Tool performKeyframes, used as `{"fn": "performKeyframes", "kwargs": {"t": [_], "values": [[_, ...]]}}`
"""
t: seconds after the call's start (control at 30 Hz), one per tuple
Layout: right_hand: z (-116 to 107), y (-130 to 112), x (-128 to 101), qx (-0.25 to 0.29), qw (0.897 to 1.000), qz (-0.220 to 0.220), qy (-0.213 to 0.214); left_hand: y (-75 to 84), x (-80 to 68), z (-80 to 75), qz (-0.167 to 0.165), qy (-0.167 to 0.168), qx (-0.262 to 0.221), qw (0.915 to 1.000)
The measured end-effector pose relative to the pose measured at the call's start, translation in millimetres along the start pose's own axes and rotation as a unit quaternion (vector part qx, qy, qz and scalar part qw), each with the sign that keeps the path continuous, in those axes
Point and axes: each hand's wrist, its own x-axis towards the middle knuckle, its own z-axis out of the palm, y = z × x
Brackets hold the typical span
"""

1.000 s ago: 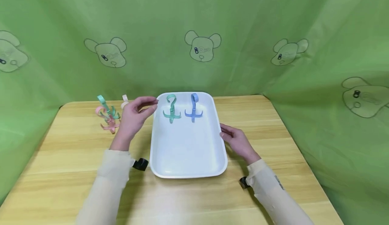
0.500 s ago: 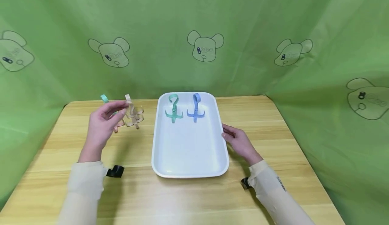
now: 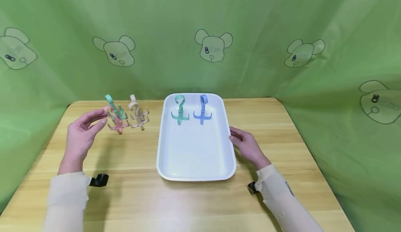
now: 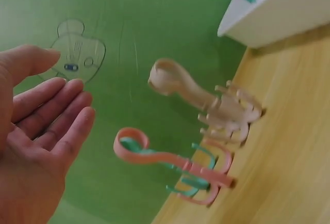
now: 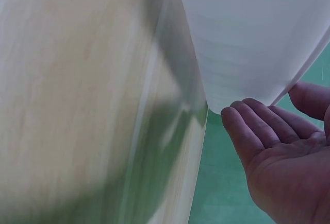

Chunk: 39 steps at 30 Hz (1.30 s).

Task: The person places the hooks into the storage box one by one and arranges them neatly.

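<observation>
My left hand [image 3: 79,131] is raised at the left with its fingers apart and nothing between them, as the left wrist view confirms. Closest to it is a pink multi-prong hanging hook [image 4: 160,157], standing on its prongs. A green hook [image 3: 109,99] is partly hidden behind the pink one. Beige hooks [image 3: 140,120] stand close together to their right. Inside the white tray [image 3: 195,178], a green hook [image 3: 180,115] and a blue hook [image 3: 202,115] stand side by side at the far end. My right hand [image 3: 245,145] holds the tray's right side, thumb at the rim and fingers against the outer wall.
The wooden table [image 3: 141,204] carries the tray near its middle. A green curtain [image 3: 163,64] with printed bear faces hangs along the back and sides. Each wrist wears a small black camera, such as the left wrist camera [image 3: 99,180].
My left hand has moved left, away from the tray and past the beige hooks, to beside the pink hook. The right hand and the tray have stayed in place.
</observation>
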Motion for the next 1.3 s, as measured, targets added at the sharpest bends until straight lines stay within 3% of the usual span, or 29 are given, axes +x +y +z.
{"fn": "performKeyframes", "kwargs": {"t": [0.2, 0.3, 0.47, 0.63, 1.03, 1.3], "values": [[-0.8, -0.9, 2.0, 0.003, 1.000, -0.003, -0.004, -8.5, 7.9, -7.2, -0.002, 0.080, 0.024, 0.9965], [-1.4, -0.3, 2.7, 0.000, 1.000, -0.003, -0.006, -15.4, 13.7, -10.2, -0.021, 0.095, 0.035, 0.9947], [-2.1, 1.8, 1.3, -0.003, 1.000, 0.001, -0.006, -23.1, 27.5, -12.9, -0.065, 0.081, 0.095, 0.9901], [-2.6, 1.7, 0.9, -0.002, 1.000, 0.006, -0.004, -25.7, 38.3, -14.0, -0.103, 0.070, 0.156, 0.9798], [-0.4, -1.5, 2.0, 0.001, 1.000, 0.000, -0.003, -40.4, 48.9, -16.9, -0.121, 0.043, 0.213, 0.9685], [-0.7, -3.0, 1.3, 0.000, 1.000, 0.007, -0.004, -49.9, 54.1, -15.3, -0.132, 0.053, 0.237, 0.9610]]}}
